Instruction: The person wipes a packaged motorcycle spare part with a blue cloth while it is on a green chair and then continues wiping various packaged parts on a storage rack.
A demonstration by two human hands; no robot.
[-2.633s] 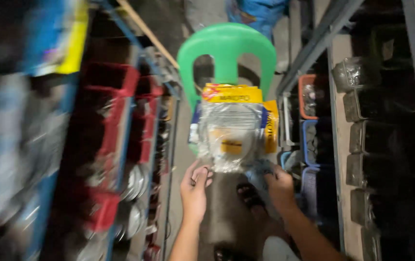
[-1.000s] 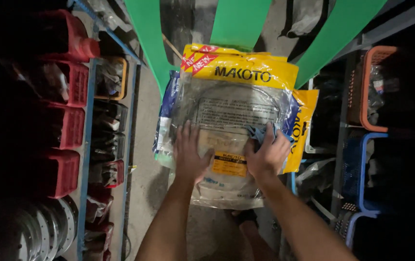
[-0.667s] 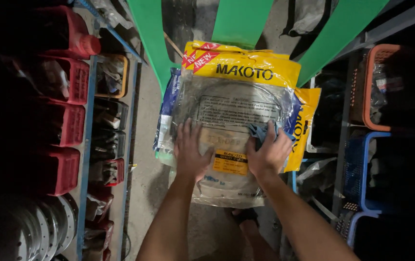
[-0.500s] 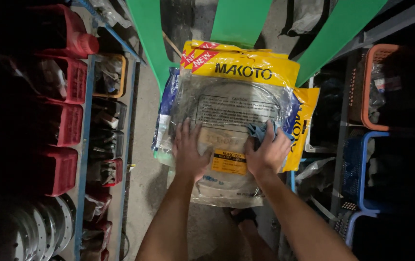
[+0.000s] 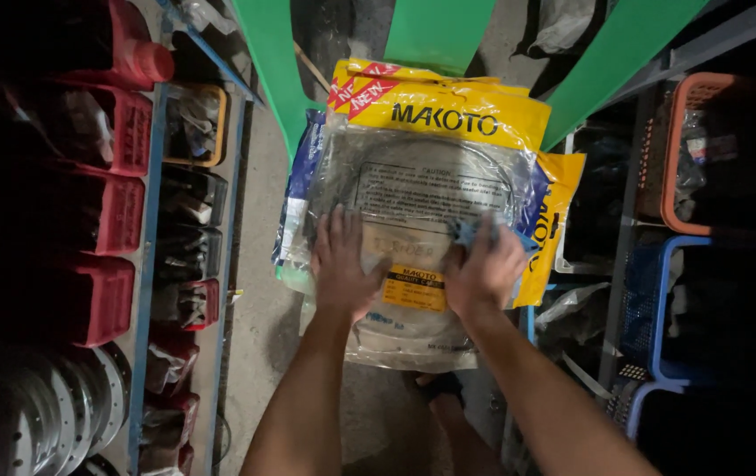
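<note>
Clear plastic package [image 5: 422, 189]: left hand [image 5: 343, 269] flat, grip open; right hand [image 5: 484, 275] grips blue cloth [image 5: 466, 231].

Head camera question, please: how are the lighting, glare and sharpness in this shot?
Head view: light falls mainly on the clear plastic package, whose film shows soft glare; the left hand is slightly motion-blurred, the right hand holds a blue cloth; the red bins and right-side baskets sink into deep shadow.

A clear plastic packet [image 5: 422, 203] with a yellow header lies flat at twelve o'clock, topping a stack of similar packets.
</note>
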